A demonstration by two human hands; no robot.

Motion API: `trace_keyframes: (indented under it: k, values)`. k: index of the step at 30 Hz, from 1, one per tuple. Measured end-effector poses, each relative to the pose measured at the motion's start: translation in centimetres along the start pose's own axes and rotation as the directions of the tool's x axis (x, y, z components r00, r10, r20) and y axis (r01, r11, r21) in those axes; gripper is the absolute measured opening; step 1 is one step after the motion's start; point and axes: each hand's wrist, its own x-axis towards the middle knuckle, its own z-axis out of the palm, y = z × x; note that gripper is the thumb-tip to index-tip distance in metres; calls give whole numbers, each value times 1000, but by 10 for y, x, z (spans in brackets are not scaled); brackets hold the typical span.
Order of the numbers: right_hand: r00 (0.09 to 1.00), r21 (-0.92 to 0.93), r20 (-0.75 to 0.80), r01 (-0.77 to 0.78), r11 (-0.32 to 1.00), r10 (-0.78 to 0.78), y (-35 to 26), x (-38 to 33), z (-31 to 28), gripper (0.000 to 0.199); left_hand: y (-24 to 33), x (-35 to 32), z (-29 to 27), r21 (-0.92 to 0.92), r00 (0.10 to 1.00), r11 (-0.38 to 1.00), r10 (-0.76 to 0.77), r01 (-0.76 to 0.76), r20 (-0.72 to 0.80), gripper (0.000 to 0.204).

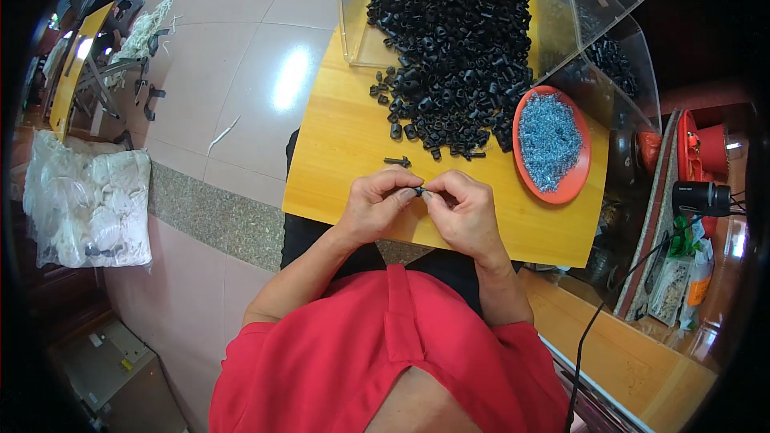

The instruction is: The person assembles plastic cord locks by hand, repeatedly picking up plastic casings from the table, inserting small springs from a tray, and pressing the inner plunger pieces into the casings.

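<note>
item: small black part [418,191], pinched between fingertips of left hand [377,207] and right hand [465,212], near edge of wooden board [337,160]. one loose black piece [398,161] just beyond. far: large heap of black parts [457,56], apparently unprocessed; orange dish of metal springs [552,144] right, well filled. judged early stage.

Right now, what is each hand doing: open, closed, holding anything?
Left hand: closed, fingertips pinching a small black part.
Right hand: closed, fingertips pinched on the same small black part.
</note>
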Motion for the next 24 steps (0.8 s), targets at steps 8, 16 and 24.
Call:
trace_keyframes:
  k: [8, 16, 24]
  values:
    - [944, 410, 193, -325, 852, 268, 10, 5, -4, 4, 3, -2, -2, 97, 1000, 995, 2, -4, 19, 12]
    - [935, 394, 229, -342, 853, 269, 16, 7, -3, 3, 4, -2, 0, 206, 999, 978, 10, -17, 36, 11]
    - [913, 323, 319, -358, 876, 256, 18, 13, -11, 6, 4, -2, 2, 358, 989, 922, 148, -148, 29, 12]
